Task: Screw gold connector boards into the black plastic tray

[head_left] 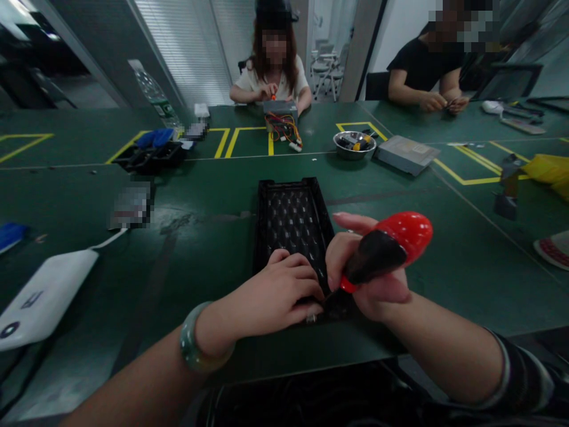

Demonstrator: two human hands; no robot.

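At our far left on the green tabletop (213,231), a white, rounded plastic slab (51,296) is joined by a white cable (109,238) to a blurred flat device (132,204), probably off to the side to leave working room. Our left hand (275,290), behind a pale-green bangle (189,338), has its fingers bent over the near end of a black rectangular plastic case (291,216) with a patterned inner surface. We judge that it steadies the case; whether it pinches anything, we cannot tell. The case lies flat straight before us, likely so both hands can reach it. Beyond, a shiny steel bowl (353,155) holds black and yellow items, presumably against scattering. Our right hand (382,292) is wrapped around a bulbous red-and-black tool handle (393,243), tilted so that its thin shaft slants toward the left fingertips, we think for control.
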